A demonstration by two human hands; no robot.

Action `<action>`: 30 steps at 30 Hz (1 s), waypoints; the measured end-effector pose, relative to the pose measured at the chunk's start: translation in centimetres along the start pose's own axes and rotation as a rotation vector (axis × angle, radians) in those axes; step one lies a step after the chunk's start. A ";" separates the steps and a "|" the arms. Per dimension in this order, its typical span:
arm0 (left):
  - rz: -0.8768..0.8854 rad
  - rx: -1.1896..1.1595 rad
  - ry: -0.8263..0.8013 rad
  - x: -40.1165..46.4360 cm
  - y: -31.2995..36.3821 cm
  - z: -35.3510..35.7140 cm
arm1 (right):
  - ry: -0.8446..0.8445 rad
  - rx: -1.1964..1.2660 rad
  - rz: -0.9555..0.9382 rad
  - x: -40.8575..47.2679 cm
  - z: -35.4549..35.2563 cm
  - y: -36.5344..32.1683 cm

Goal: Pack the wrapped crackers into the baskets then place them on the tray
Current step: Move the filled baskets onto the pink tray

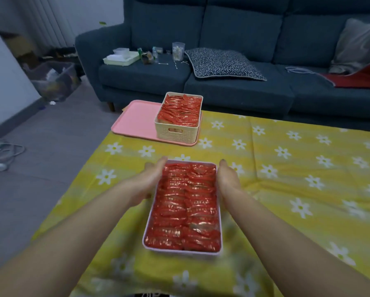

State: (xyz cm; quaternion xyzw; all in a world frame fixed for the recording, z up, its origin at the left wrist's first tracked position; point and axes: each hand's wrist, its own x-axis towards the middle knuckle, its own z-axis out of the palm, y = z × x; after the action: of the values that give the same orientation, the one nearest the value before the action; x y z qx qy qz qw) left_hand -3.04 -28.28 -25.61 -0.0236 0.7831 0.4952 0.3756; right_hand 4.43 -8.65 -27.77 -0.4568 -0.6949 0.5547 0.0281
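Presently, the near basket (182, 207), pinkish-walled and packed level with red wrapped crackers (186, 202), sits on or just above the yellow flowered cloth (287, 168); which, the view does not settle. The left hand (148, 181) lies flat against its left wall and the right hand (228, 179) against its right wall, both toward the far end. Fingers are extended rather than curled, so this reads as a palm squeeze; whether any finger hooks under the rim cannot be told.

A cream basket (177, 129), also full, already stands on the right part of the pink tray (134, 123). The tray's left part is bare.

Risks, as judged:
- Hands placed forward of centre; the near end may sag and spill packets.
- Smooth walls under palm pressure alone may slip.
- The tray overhangs the cloth's far corner; a heavy landing on its left side could tip it.
- Clipping the cream basket on approach.
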 end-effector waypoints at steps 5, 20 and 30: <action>-0.003 -0.078 0.006 -3.8 -4.2 1.3 | -0.091 0.083 0.020 -4.9 0.4 4.0; 0.156 -0.100 0.182 -6.5 2.3 -7.4 | -0.199 0.295 -0.160 -6.7 8.0 -4.5; 0.203 0.028 0.442 1.4 12.7 -21.6 | -0.263 0.192 -0.304 -2.6 18.5 -22.1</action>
State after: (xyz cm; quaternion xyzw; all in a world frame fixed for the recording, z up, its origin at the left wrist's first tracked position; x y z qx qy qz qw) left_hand -21.43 -38.46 -11.97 -0.0473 0.8515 0.5021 0.1438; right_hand -17.52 -23.46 -16.02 -0.2658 -0.6975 0.6624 0.0635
